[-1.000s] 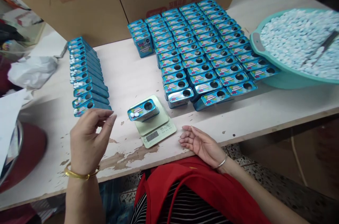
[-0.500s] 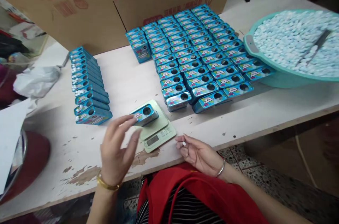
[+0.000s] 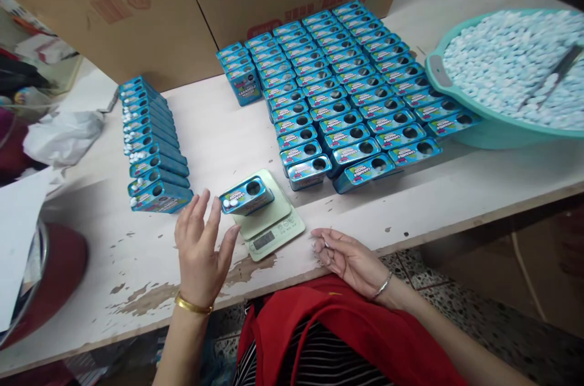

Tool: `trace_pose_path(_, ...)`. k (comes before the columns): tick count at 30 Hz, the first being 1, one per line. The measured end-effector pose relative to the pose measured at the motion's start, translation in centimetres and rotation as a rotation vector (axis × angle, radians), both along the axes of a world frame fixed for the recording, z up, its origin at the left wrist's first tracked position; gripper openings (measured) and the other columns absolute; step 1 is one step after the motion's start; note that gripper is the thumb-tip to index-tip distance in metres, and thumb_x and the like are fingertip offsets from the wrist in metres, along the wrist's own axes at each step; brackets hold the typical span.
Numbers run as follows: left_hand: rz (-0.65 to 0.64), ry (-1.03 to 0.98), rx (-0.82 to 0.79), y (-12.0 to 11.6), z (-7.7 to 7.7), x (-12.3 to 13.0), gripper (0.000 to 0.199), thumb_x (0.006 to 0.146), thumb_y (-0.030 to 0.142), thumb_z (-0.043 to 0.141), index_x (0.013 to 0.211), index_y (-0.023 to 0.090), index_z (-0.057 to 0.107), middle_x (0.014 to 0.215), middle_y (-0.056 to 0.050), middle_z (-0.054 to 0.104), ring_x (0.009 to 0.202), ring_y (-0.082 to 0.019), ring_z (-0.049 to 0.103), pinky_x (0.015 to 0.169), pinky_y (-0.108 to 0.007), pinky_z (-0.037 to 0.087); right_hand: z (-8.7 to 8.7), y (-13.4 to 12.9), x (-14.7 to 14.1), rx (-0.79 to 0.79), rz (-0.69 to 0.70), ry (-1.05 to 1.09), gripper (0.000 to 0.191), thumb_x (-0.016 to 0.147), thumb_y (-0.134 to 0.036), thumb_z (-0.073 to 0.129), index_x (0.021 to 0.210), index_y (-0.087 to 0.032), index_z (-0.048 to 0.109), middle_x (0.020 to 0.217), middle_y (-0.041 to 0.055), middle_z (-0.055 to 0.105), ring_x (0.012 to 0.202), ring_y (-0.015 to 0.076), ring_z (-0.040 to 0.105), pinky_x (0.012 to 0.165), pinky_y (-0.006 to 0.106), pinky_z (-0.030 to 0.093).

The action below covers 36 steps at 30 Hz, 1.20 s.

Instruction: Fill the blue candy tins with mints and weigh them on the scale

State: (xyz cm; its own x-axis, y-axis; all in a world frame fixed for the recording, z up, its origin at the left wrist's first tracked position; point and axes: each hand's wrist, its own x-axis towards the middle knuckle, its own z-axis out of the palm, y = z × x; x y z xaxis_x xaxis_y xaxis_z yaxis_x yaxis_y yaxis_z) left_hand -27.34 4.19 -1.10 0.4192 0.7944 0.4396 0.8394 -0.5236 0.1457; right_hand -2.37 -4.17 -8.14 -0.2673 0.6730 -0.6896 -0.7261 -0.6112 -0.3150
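OK, L hand nr tin.

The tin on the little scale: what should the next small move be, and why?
Perhaps close the left hand around the tin and lift it off the scale: the spread fingers are beside it, and two white pieces lie on top, like those on the left-hand row.
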Motion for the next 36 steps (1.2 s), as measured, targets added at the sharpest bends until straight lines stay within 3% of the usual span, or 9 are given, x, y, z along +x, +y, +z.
trace_pose_path(5, -0.001, 0.094, 0.03, 0.2, 0.4, 1.2, 0.063, 0.082, 0.028, 0.062, 0.139, 0.027, 0.036, 0.146, -0.012, 0.037, 0.138, -0.03, 0.029, 0.111, -0.055, 0.025, -0.1, 0.1, 0.0, 0.002, 0.011, -0.016, 0.04, 0.065, -0.031, 0.08, 0.096, -0.014, 0.061, 0.072, 0.0007, 0.062, 0.058, 0.0046, 0.05, 0.052, 0.015, 0.038)
trace_pose_path(14, -0.085, 0.142, -0.085, 2.2, 0.9, 3.8, 0.06, 0.089, 0.036, 0.049, 0.143, 0.022, 0.026, 0.153, -0.014, 0.023, 0.144, -0.032, 0.012, 0.113, -0.059, 0.013, -0.3, -0.1, 0.0, 0.066, 0.051, -0.034, 0.039, 0.072, -0.036, 0.075, 0.098, -0.013, 0.058, 0.072, 0.0011, 0.061, 0.054, 0.0053, 0.049, 0.045, 0.016, 0.031)
trace_pose_path(17, -0.057, 0.117, -0.114, 2.8, 1.7, 3.0, 0.06, 0.085, 0.043, 0.055, 0.137, 0.021, 0.036, 0.142, -0.016, 0.04, 0.134, -0.033, 0.034, 0.108, -0.055, 0.026, -0.3, 0.0, -0.1, 0.067, 0.054, -0.032, 0.039, 0.073, -0.037, 0.074, 0.099, -0.013, 0.058, 0.072, 0.0006, 0.061, 0.053, 0.0052, 0.049, 0.044, 0.016, 0.03)
trace_pose_path(20, -0.096, 0.081, -0.222, 4.5, 2.2, 1.9, 0.042, 0.085, 0.042, 0.055, 0.12, 0.02, 0.05, 0.106, -0.009, 0.062, 0.098, -0.022, 0.058, 0.087, -0.038, 0.044, -0.2, 0.2, -0.4, 0.076, 0.066, -0.04, 0.042, 0.072, -0.041, 0.074, 0.098, -0.013, 0.057, 0.07, 0.0001, 0.06, 0.049, 0.0047, 0.048, 0.04, 0.016, 0.027)
trace_pose_path(23, -0.073, 0.01, -0.185, 8.9, 2.2, 1.4, 0.033, 0.085, 0.039, 0.054, 0.111, 0.018, 0.054, 0.09, -0.005, 0.06, 0.082, -0.018, 0.055, 0.075, -0.031, 0.044, -0.3, 0.5, -0.8, 0.1, 0.083, -0.045, 0.045, 0.071, -0.046, 0.073, 0.097, -0.013, 0.057, 0.069, 0.0001, 0.06, 0.045, 0.004, 0.046, 0.037, 0.015, 0.023)
trace_pose_path(26, 0.014, -0.06, -0.078, 16.1, 1.1, 1.9, 0.034, 0.082, 0.039, 0.056, 0.107, 0.017, 0.055, 0.09, -0.005, 0.059, 0.081, -0.018, 0.054, 0.074, -0.03, 0.043, -0.6, 0.7, -1.0, 0.12, 0.093, -0.04, 0.048, 0.07, -0.05, 0.073, 0.097, -0.013, 0.057, 0.068, -0.0003, 0.059, 0.043, 0.0031, 0.044, 0.036, 0.015, 0.02)
trace_pose_path(31, 0.001, 0.039, -0.176, 28.3, -1.6, 4.6, 0.036, 0.077, 0.037, 0.059, 0.106, 0.016, 0.059, 0.094, -0.007, 0.058, 0.084, -0.019, 0.054, 0.075, -0.03, 0.042, -1.6, 0.8, -1.4, 0.163, 0.08, -0.016, 0.048, 0.074, -0.054, 0.068, 0.099, -0.014, 0.057, 0.07, -0.0001, 0.059, 0.04, 0.0011, 0.041, 0.036, 0.016, 0.017)
trace_pose_path(34, -0.013, 0.053, -0.16, 32.1, -2.4, 6.5, 0.04, 0.076, 0.036, 0.061, 0.111, 0.015, 0.059, 0.104, -0.011, 0.056, 0.092, -0.021, 0.054, 0.08, -0.032, 0.042, -2.1, 0.9, -1.7, 0.157, 0.088, 0.014, 0.051, 0.072, -0.057, 0.069, 0.097, -0.015, 0.057, 0.068, -0.0006, 0.059, 0.036, 0.0004, 0.038, 0.035, 0.017, 0.015)
trace_pose_path(36, 0.002, 0.057, -0.116, 32.7, -2.3, 7.1, 0.044, 0.077, 0.038, 0.06, 0.116, 0.017, 0.057, 0.115, -0.013, 0.053, 0.103, -0.026, 0.051, 0.086, -0.037, 0.039, -2.2, 1.0, -1.8, 0.131, 0.09, 0.006, 0.051, 0.071, -0.058, 0.069, 0.098, -0.016, 0.058, 0.067, -0.0005, 0.059, 0.036, 0.0005, 0.037, 0.035, 0.017, 0.015)
